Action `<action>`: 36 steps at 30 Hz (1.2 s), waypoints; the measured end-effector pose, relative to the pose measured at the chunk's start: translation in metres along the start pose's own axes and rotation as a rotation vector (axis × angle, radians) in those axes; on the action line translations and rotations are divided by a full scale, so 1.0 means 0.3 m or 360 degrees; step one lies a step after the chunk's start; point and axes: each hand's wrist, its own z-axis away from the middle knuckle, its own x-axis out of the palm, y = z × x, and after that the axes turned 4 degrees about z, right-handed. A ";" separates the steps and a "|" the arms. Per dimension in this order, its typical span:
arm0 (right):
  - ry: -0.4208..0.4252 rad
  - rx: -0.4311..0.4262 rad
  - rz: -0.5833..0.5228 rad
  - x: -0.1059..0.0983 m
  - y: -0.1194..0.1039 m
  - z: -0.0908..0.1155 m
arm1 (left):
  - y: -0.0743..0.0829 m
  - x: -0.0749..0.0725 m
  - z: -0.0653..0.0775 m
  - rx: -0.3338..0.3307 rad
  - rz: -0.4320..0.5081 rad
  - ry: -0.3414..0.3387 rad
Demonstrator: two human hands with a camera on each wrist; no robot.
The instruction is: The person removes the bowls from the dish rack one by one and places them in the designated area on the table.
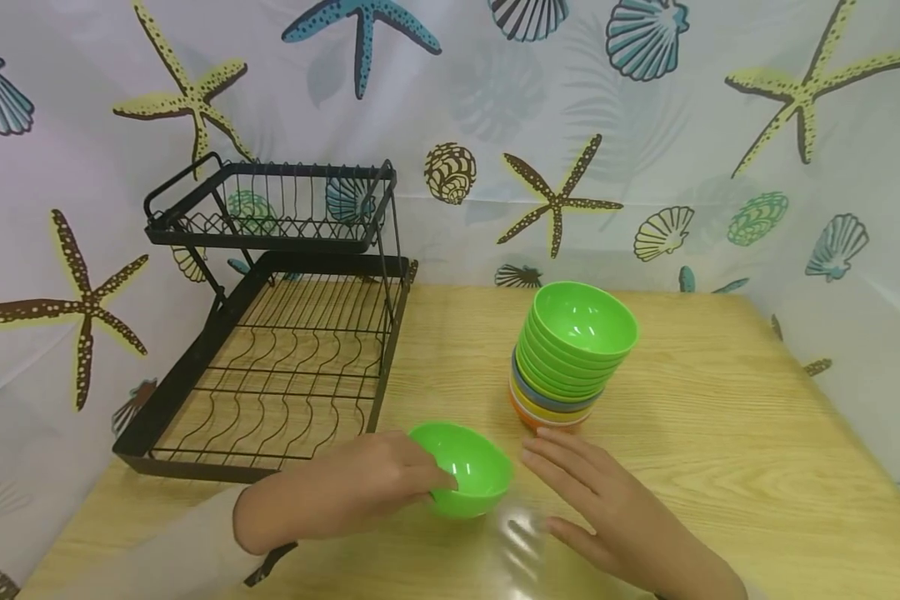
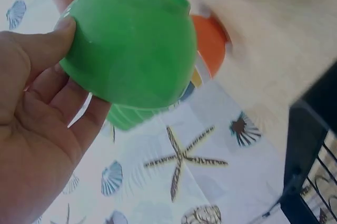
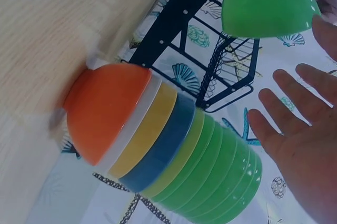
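Note:
A single green bowl (image 1: 471, 467) is held over the front of the table by my left hand (image 1: 352, 483), which pinches its rim with the thumb. In the left wrist view the bowl's rounded outside (image 2: 131, 45) faces the camera, the fingers lying along its edge. My right hand (image 1: 607, 508) is held to the right of that bowl, fingers extended and holding nothing. Just behind it stands a leaning stack of bowls (image 1: 570, 358): several green ones on top, with blue, yellow, white and orange below. The right wrist view shows the orange bottom bowl (image 3: 105, 110) on the table.
On the left stands a black two-tier dish rack (image 1: 393, 367), its wire lower tier and raised upper basket (image 1: 270, 242) holding no dishes. A curtain (image 1: 480, 242) printed with starfish and shells surrounds the wooden table (image 1: 720, 433) at the back and sides.

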 end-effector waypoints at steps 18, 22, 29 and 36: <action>0.0244 -0.0288 0.0024 0.015 -0.038 -0.034 | 0.030 0.063 -0.057 0.0238 -0.0113 0.0127; 0.0311 -0.0299 0.0034 0.018 -0.035 -0.039 | 0.030 0.063 -0.062 0.0254 -0.0146 0.0120; 0.0347 -0.0302 0.0087 0.011 -0.036 -0.047 | 0.026 0.063 -0.069 0.0262 -0.0167 0.0111; 0.0345 -0.0341 0.0144 -0.035 -0.014 -0.070 | 0.018 0.038 -0.077 0.0238 -0.0112 0.0209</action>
